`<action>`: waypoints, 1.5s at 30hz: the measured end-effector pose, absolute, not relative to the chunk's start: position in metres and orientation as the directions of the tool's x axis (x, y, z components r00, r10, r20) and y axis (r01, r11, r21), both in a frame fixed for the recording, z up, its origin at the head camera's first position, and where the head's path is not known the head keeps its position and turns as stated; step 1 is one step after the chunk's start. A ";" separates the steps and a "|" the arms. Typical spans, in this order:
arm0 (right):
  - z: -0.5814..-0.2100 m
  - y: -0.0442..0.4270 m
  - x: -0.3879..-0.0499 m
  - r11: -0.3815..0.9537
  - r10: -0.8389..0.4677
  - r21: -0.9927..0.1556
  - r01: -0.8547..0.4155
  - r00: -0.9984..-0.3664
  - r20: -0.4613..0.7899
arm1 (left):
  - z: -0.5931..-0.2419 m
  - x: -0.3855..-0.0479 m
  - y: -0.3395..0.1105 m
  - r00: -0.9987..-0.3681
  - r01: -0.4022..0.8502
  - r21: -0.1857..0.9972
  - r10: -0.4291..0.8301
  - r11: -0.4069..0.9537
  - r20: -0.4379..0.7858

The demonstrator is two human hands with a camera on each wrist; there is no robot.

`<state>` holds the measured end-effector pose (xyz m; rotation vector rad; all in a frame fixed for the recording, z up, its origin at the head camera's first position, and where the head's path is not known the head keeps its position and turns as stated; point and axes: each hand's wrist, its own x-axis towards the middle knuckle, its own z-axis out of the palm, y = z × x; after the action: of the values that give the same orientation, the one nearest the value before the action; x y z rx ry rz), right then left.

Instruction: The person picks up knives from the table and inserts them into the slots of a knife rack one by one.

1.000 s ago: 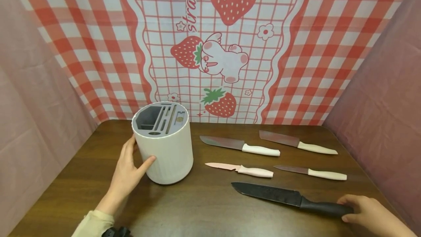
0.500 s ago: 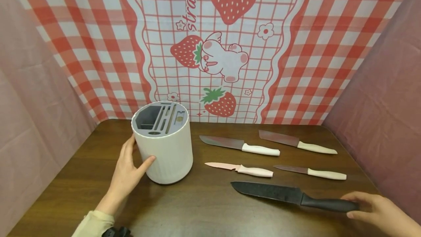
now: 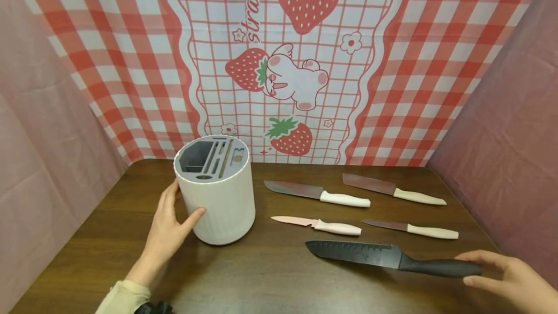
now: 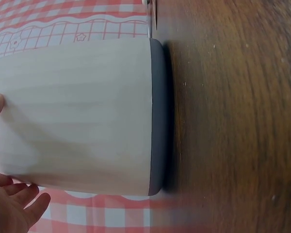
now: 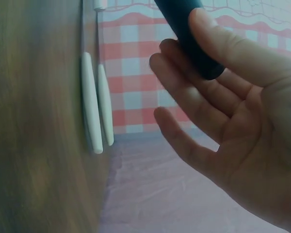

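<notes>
A white round knife block with a grey slotted top stands upright on the left of the table. My left hand holds its side, thumb on the front and fingers round the far left; the left wrist view shows the block's white wall and dark base. With thumb and fingers my right hand pinches the handle end of a black kitchen knife, whose blade points left. In the right wrist view the black handle lies between thumb and fingers, the little finger apart from it.
Behind the black knife lie a white-handled chef's knife, a pink-bladed paring knife, a cream-handled cleaver-shaped knife and a small cream-handled knife. A checked strawberry cloth hangs at the table's back, pink cloth at the sides.
My right hand has moved slightly right and away from me, raising the black knife's handle. The blade has turned, so its dimpled face shows. My left hand and the block have stayed put.
</notes>
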<state>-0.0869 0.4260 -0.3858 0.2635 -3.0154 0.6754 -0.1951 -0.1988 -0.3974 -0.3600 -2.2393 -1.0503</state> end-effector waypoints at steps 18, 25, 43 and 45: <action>-0.374 0.415 -0.083 0.818 -0.156 -0.501 -0.283 -0.947 0.280 | -0.395 -0.193 -0.198 -0.741 0.517 0.577 -0.007 0.632 0.672; -0.367 0.406 -0.083 0.776 -0.155 -0.521 -0.355 -0.908 0.388 | -0.396 -0.193 -0.198 -0.748 0.505 0.575 -0.005 0.644 0.664; -0.324 0.354 -0.083 0.692 -0.173 -0.591 -0.413 -0.891 0.421 | -0.399 -0.194 -0.199 -0.746 0.510 0.576 -0.004 0.639 0.666; -0.321 0.350 -0.084 0.693 -0.146 -0.597 -0.403 -0.890 0.431 | -0.398 -0.194 -0.199 -0.741 0.515 0.572 -0.002 0.638 0.671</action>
<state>-0.0843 0.3497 -0.3210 0.4296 -2.5538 1.0207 -0.1940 -0.1994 -0.3984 -0.3980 -2.2129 -1.0407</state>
